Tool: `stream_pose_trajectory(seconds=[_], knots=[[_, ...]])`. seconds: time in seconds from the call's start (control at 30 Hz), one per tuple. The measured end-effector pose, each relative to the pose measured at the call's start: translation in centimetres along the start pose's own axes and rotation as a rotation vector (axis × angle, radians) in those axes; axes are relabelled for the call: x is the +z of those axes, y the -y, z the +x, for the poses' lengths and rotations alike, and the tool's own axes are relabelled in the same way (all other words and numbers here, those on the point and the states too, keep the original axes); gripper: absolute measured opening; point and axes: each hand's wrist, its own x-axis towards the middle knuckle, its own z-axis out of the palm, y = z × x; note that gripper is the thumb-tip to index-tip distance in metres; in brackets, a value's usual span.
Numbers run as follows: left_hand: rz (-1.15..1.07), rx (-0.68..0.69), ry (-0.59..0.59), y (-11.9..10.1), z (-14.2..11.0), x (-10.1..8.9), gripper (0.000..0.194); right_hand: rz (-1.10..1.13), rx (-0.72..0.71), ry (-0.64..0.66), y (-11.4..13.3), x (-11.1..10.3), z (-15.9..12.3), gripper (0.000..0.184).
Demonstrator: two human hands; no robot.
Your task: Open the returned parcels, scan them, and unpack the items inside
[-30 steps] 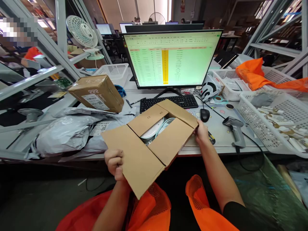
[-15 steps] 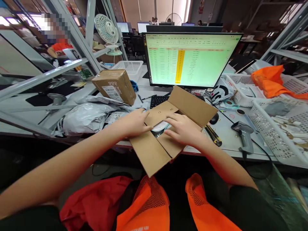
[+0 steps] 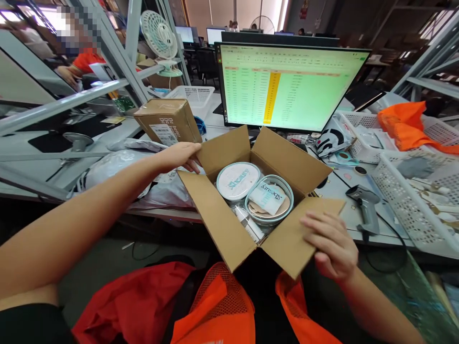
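An open cardboard box (image 3: 222,224) is tilted toward me at the desk's front edge, all its flaps folded outward. Inside, a round container with a white lid (image 3: 229,188) sits beside a round tub (image 3: 290,203) that has a white printed packet (image 3: 271,204) in it. Below them lies a clear-wrapped white item (image 3: 250,225), partly hidden. My left hand (image 3: 179,156) is closed at the corner of the left flap, thumb over its edge. On the right, my right hand (image 3: 333,241) pinches the right flap, fingers on top and thumb underneath.
A monitor (image 3: 287,88) stands behind the box. To the left are a taped carton (image 3: 167,119) and plastic-wrapped parcels (image 3: 111,167). At the right lie a barcode scanner (image 3: 366,208) with its cable and a white basket (image 3: 412,205). A metal frame post (image 3: 103,45) rises at left.
Both hands have moved apart, the left one leftward and the right one rightward and down. The flaps have swung outward, so the round containers inside now show.
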Motion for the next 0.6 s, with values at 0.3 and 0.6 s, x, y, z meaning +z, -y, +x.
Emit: stream_pose_trajectory(seconds=[0.3,0.6], knots=[[0.112,-0.254,0.121,2.3,3.0,1.4,0.050,-0.024,0.249,-0.200,1.8,8.2,-12.0,0.037],[0.837,0.680,0.126,-12.0,-5.4,5.9,0.068,0.095,0.291,0.472,-1.1,-2.4,2.7,0.016]])
